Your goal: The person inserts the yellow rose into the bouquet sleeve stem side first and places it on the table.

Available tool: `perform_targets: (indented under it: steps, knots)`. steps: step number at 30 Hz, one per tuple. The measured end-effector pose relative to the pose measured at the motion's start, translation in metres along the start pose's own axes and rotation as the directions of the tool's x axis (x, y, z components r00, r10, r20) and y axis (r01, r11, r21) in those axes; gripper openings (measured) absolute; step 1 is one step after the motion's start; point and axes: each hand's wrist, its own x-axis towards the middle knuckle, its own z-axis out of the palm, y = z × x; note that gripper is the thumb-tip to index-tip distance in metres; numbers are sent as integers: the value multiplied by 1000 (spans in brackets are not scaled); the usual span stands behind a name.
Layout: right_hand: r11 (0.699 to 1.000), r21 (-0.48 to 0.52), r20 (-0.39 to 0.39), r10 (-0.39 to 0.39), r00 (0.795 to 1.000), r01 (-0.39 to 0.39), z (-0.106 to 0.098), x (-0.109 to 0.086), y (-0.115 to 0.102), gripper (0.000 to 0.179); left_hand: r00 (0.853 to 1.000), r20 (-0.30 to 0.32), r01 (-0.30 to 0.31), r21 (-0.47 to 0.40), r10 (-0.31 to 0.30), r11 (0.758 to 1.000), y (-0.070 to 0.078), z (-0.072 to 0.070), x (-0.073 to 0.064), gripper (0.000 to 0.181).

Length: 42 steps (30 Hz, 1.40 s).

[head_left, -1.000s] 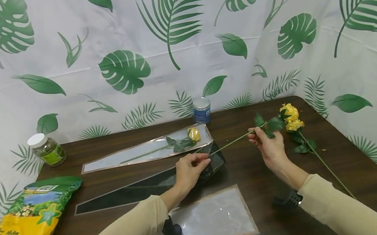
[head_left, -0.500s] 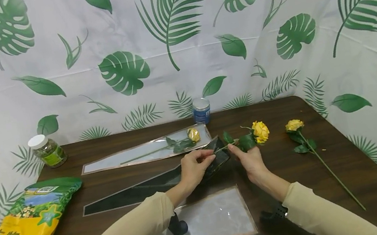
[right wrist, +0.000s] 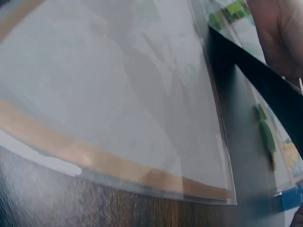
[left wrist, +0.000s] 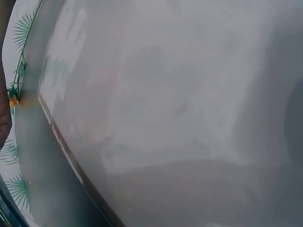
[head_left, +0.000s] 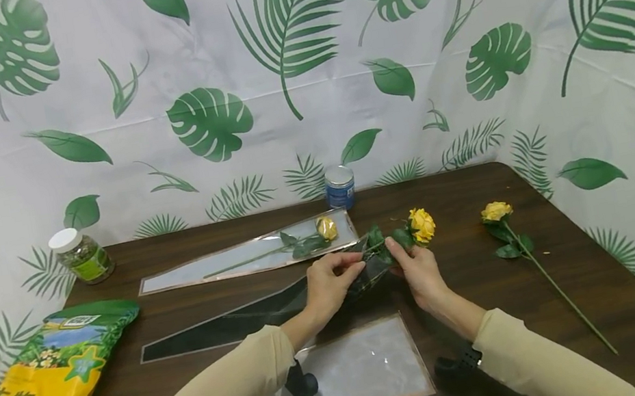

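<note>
Fingers (head_left: pixel 399 254) nearly together, my right hand (head_left: pixel 425 274) is pinching the yellow rose (head_left: pixel 422 226) — its long axis running left, roughly in line with the black sleeve (head_left: pixel 220 329) my left hand (head_left: pixel 326 290) is pinching.

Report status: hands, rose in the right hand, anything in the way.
Left hand pinching black flower sleeve near its mouth; right hand gripping yellow rose below the bloom. Rose partly inside sleeve, bloom outside. Leaves at the mouth might snag.
</note>
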Motion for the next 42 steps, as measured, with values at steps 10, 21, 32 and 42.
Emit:
perform_targets:
  steps: [10, 21, 32, 42]
  knots:
    - [992, 125, -61, -6, 998, 14, -8, 0, -8, 24, 1000, -6, -15, -8, 15, 1000, -2, 1, -2, 13]
    - [923, 381, -40, 77, 996, -56, -6, 3, -15, 12, 994, -32, -110, -36, 108, 993, -5, 2, -5, 14]
    - [841, 519, -41, 204, 978, -154, -2, 4, -22, 16, 1000, -10, -19, -28, 18, 999, 0, 0, -3, 14]
    - [926, 374, -93, 99, 991, -57, -2, -2, -21, 7, 1000, -6, 21, -34, -21, 999, 0, 0, -2, 15]
